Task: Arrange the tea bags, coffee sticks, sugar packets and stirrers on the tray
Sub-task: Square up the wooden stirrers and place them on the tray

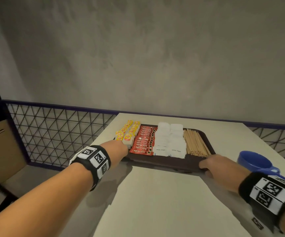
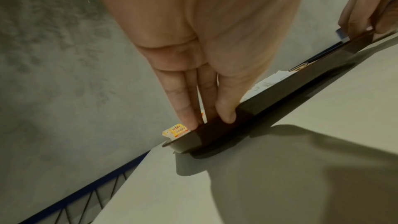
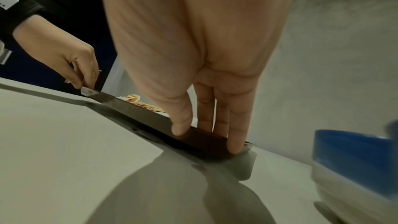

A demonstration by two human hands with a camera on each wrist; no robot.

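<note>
I grip the near rim of the dark tray [image 1: 169,164] with both hands, my left hand [image 1: 119,147] pinching its left corner and my right hand [image 1: 213,164] pinching its right corner, thumbs outside and fingers inside. If I lift or slide it unevenly, I judge the loose rows would shift and mix. The tray sits at the far end of the pale table [image 1: 155,202] and holds, left to right, yellow tea bags [image 1: 128,132], red coffee sticks [image 1: 144,141], white sugar packets [image 1: 170,142] and wooden stirrers [image 1: 195,142]; a blue cup [image 1: 253,161] stands just beside my right hand.
</note>
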